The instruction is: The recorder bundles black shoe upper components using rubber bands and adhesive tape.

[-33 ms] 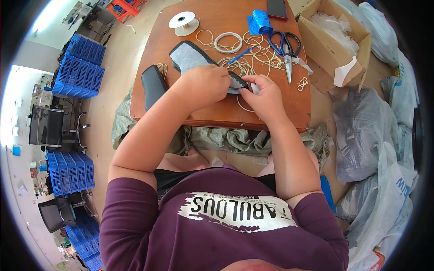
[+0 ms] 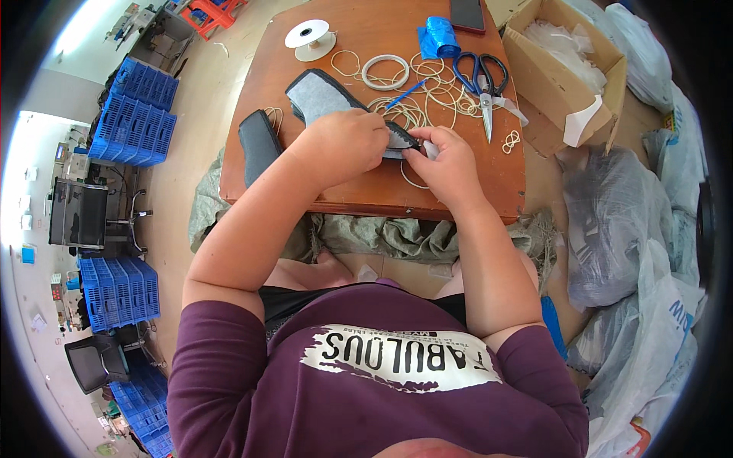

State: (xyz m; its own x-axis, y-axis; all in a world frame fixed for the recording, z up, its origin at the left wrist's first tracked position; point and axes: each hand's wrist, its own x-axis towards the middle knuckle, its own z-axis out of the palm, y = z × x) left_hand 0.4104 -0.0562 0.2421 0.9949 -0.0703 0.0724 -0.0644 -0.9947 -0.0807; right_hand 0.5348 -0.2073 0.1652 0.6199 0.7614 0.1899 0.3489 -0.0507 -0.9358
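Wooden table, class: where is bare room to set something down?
Bare: the near right corner of the wooden table, beside the right hand and nearer than the scissors; also between white spool and blue plastic roll, beyond the white ring. Crowded: the middle, with cream cords and grey padded piece.

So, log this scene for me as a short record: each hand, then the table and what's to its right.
Left hand: fingers on a grey cloth piece with black edging
Right hand: at the near end of that piece, small white thing at its fingers
Table: white spool, white ring, loose cord, blue pen, scissors, phone
Near left forearm: dark cloth piece
Right of table: open cardboard box, plastic bags
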